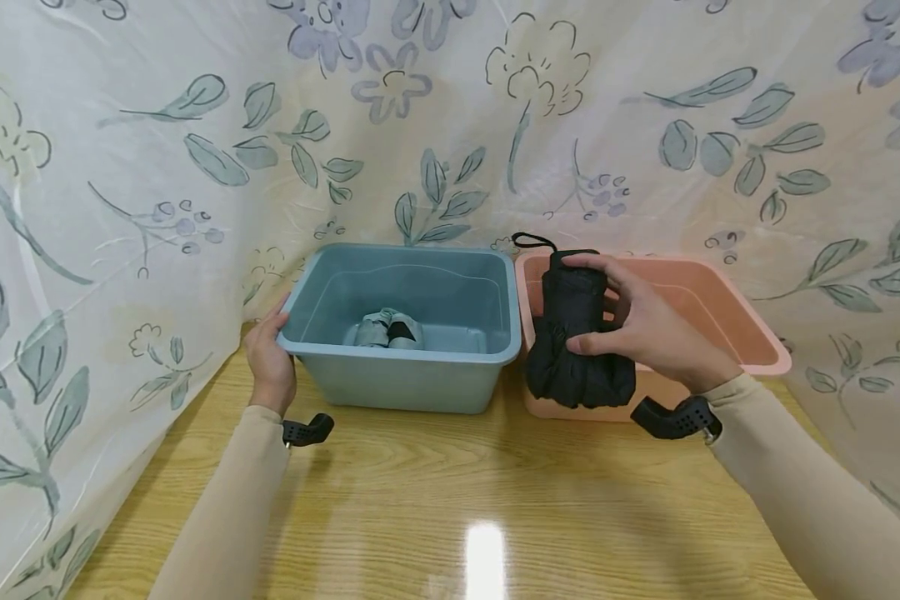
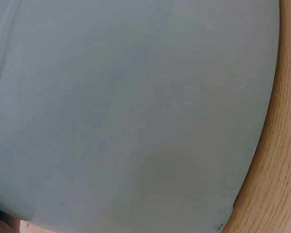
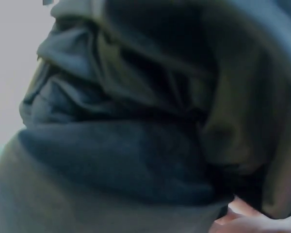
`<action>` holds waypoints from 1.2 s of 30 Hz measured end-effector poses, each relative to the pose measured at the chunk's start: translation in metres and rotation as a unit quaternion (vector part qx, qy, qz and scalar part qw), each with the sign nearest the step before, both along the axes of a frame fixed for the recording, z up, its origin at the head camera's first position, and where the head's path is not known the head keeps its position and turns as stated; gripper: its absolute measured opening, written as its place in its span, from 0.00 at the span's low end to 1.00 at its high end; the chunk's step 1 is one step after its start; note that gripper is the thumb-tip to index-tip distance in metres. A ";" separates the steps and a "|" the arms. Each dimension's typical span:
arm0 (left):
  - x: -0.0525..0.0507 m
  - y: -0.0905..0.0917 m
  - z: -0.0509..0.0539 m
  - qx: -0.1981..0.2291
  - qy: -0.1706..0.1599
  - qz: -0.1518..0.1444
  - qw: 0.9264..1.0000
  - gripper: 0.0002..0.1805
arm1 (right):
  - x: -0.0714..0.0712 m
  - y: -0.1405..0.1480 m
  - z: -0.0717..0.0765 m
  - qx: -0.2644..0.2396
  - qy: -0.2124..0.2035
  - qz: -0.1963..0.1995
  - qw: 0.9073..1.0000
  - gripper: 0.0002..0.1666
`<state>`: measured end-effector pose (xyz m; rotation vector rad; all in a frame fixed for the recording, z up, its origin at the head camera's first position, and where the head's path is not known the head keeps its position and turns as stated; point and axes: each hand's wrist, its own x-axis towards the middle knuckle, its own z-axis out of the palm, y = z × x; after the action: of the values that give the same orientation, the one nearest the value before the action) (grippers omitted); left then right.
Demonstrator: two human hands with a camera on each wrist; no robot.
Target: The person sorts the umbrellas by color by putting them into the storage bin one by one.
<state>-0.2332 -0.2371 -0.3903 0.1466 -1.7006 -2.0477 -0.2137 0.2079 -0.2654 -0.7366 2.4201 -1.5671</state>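
My right hand [image 1: 637, 321] holds a bundle of black fabric [image 1: 573, 342] upright over the left part of the pink bin [image 1: 727, 312]. The thumb is at the near side and the fingers are higher up; a thin cord loop sticks out at its top left. Dark folds of the bundle [image 3: 116, 160] fill most of the right wrist view. At the left, my left hand [image 1: 272, 358] grips the rim of the blue bin [image 1: 412, 379] near its front left corner. Inside that bin lies a small pale green and black fabric bundle [image 1: 390, 330].
Both bins stand side by side on a wooden table [image 1: 390, 492], close to a flowered curtain [image 1: 450, 108] at the back and both sides. The black bundle hides part of the pink bin's inside. Bare wood lies in front of the bins.
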 end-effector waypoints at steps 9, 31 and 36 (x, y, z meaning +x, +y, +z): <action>0.000 0.000 0.001 0.003 0.004 0.000 1.000 0.26 | -0.050 0.035 0.015 0.014 -0.041 -0.062 0.997 0.48; -0.001 -0.001 -0.002 -0.006 -0.005 0.003 1.000 0.26 | -0.115 0.046 -0.042 0.201 -0.061 -0.018 0.978 0.51; -0.001 -0.001 -0.001 0.002 0.004 0.003 1.000 0.26 | -0.117 0.043 -0.047 0.210 -0.078 -0.007 0.975 0.50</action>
<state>-0.2342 -0.2378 -0.3917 0.1443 -1.6899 -2.0434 -0.3310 0.2508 -0.3129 -0.4964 2.5135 -1.0137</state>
